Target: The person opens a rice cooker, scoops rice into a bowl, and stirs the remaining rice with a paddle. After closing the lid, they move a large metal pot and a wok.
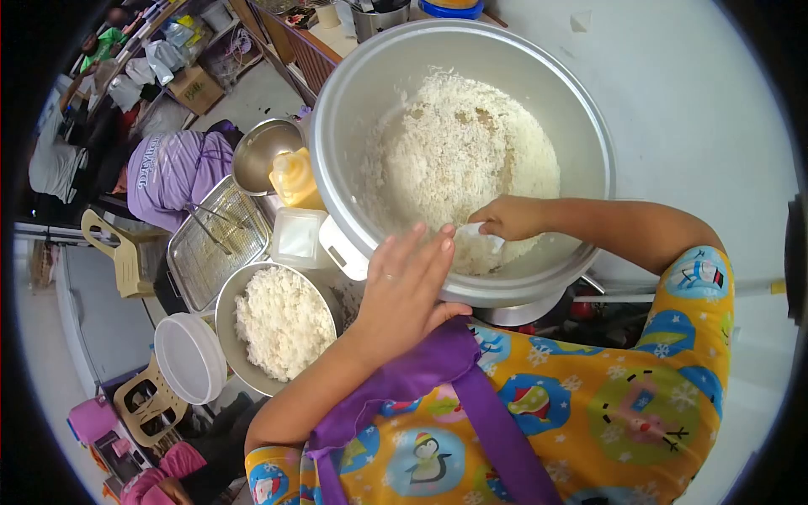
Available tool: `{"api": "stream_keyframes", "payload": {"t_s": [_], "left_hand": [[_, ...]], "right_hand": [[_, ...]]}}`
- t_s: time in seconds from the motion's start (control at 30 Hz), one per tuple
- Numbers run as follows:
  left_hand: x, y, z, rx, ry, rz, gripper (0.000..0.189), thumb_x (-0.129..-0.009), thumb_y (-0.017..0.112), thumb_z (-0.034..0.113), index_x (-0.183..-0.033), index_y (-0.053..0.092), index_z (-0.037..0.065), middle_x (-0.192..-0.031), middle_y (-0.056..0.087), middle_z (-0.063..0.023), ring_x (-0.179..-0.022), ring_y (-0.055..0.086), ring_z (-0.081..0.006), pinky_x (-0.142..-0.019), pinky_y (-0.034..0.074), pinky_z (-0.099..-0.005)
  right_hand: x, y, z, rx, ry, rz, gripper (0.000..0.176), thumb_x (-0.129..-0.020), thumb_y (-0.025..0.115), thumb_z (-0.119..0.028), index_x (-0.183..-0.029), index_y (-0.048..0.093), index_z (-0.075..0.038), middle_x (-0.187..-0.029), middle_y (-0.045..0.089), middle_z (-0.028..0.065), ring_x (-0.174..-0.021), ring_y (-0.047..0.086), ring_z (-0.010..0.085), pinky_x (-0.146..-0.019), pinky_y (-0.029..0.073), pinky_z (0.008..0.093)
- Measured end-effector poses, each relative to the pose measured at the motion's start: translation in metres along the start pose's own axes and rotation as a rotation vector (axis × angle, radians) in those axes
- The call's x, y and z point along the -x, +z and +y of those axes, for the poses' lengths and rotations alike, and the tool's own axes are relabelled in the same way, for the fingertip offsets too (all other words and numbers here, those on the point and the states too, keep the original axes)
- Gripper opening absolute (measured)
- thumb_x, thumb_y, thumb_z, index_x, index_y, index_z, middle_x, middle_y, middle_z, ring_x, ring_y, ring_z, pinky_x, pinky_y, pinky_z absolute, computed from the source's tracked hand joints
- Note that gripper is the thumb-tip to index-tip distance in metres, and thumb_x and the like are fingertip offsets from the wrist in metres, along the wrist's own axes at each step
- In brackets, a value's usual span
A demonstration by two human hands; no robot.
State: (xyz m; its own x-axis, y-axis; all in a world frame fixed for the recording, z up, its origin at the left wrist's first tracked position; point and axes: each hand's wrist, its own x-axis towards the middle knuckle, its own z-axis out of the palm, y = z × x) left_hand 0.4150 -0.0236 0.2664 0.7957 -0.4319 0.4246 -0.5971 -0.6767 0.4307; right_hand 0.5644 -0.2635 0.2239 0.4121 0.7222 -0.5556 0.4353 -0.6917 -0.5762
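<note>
A wide silver pot (337, 160) holds cooked white rice (459, 147), heaped toward its far and right side. Inside it, near the front wall, my right hand (509, 218) grips a white scoop (486, 235), which is pushed low into the rice; its full shape is partly hidden. My left hand (411, 282) lies over the near rim with its fingers stretched out and nothing held. To the left of that arm, a metal bowl (223, 307) is filled with more white rice (284, 324).
Left of the pot are a lidded white container (296, 237), a wire-mesh tray (215, 268) with tongs, a steel bowl (257, 147) and a yellowish plastic item (295, 177). A round clear tub (190, 358) sits farther left. A person in a purple shirt (172, 172) is beyond.
</note>
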Motion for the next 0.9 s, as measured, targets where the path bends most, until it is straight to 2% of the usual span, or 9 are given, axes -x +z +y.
{"api": "stream_keyframes", "payload": {"t_s": [0.2, 0.3, 0.4, 0.5, 0.53, 0.63, 0.8, 0.9], "left_hand": [[0.0, -0.002, -0.001, -0.038, 0.013, -0.038, 0.094, -0.071, 0.071, 0.047, -0.14, 0.028, -0.002, -0.144, 0.038, -0.0136, -0.133, 0.031, -0.0349, -0.107, 0.02, -0.0507], [-0.001, -0.005, 0.0, -0.027, 0.005, -0.059, 0.09, -0.072, 0.071, 0.045, -0.138, 0.032, -0.003, -0.143, 0.039, -0.0139, -0.133, 0.032, -0.0352, -0.107, 0.021, -0.0507], [-0.005, -0.016, 0.0, 0.05, 0.005, -0.095, 0.082, -0.074, 0.071, 0.041, -0.136, 0.038, 0.0, -0.142, 0.039, -0.0144, -0.132, 0.032, -0.0366, -0.107, 0.022, -0.0513], [0.002, -0.043, 0.002, 0.122, -0.034, -0.149, 0.073, -0.075, 0.072, 0.036, -0.135, 0.043, 0.005, -0.141, 0.04, -0.0152, -0.131, 0.034, -0.0381, -0.107, 0.026, -0.0504], [0.009, -0.052, 0.002, 0.142, -0.053, -0.172, 0.071, -0.075, 0.072, 0.034, -0.134, 0.044, 0.007, -0.14, 0.04, -0.0156, -0.131, 0.035, -0.0386, -0.106, 0.028, -0.0499], [0.045, -0.07, -0.007, 0.175, -0.11, -0.03, 0.067, -0.074, 0.074, 0.027, -0.132, 0.047, 0.007, -0.136, 0.043, -0.0171, -0.126, 0.04, -0.0387, -0.104, 0.033, -0.0489], [0.137, -0.088, -0.011, -0.021, -0.453, 0.164, 0.052, -0.079, 0.069, 0.016, -0.126, 0.052, 0.004, -0.133, 0.046, -0.0195, -0.124, 0.043, -0.0385, -0.103, 0.035, -0.0451], [0.189, -0.083, -0.017, -0.085, -0.626, 0.296, 0.048, -0.081, 0.064, 0.011, -0.127, 0.052, 0.002, -0.133, 0.046, -0.0205, -0.124, 0.043, -0.0382, -0.103, 0.034, -0.0441]], "right_hand": [[0.008, -0.003, -0.025, -0.054, -0.038, 0.057, 0.033, -0.094, 0.05, -0.016, -0.125, 0.054, -0.007, -0.105, 0.065, 0.0207, -0.093, 0.064, 0.0333, -0.082, 0.047, 0.0397], [0.006, -0.002, -0.02, -0.043, -0.172, 0.135, 0.034, -0.095, 0.048, -0.016, -0.128, 0.053, -0.008, -0.096, 0.066, 0.0157, -0.08, 0.064, 0.0263, -0.074, 0.049, 0.0368], [0.014, -0.018, -0.04, -0.169, 0.024, 0.046, 0.036, -0.095, 0.045, -0.015, -0.13, 0.052, -0.011, -0.085, 0.061, 0.006, -0.066, 0.054, 0.014, -0.062, 0.047, 0.0283], [0.019, -0.027, -0.062, -0.62, 0.239, 0.079, 0.039, -0.094, 0.042, -0.013, -0.132, 0.049, -0.011, -0.08, 0.052, -0.0004, -0.061, 0.042, 0.0066, -0.054, 0.039, 0.0211], [0.019, -0.029, -0.063, -0.654, 0.225, 0.104, 0.04, -0.093, 0.041, -0.012, -0.133, 0.047, -0.01, -0.081, 0.053, -0.0001, -0.061, 0.042, 0.0067, -0.053, 0.039, 0.0209], [0.023, -0.036, -0.064, -0.76, 0.2, 0.206, 0.042, -0.092, 0.041, -0.011, -0.134, 0.044, -0.004, -0.084, 0.054, 0.0015, -0.059, 0.042, 0.0072, -0.051, 0.037, 0.0207], [0.026, -0.04, -0.069, -0.853, 0.166, 0.409, 0.046, -0.09, 0.041, -0.009, -0.134, 0.039, 0.004, -0.09, 0.055, 0.0055, -0.056, 0.041, 0.0077, -0.048, 0.036, 0.0209], [0.027, -0.043, -0.084, -0.881, 0.138, 0.527, 0.048, -0.089, 0.042, -0.013, -0.135, 0.041, 0.003, -0.088, 0.058, 0.0042, -0.058, 0.045, 0.0079, -0.05, 0.038, 0.0208]]}}
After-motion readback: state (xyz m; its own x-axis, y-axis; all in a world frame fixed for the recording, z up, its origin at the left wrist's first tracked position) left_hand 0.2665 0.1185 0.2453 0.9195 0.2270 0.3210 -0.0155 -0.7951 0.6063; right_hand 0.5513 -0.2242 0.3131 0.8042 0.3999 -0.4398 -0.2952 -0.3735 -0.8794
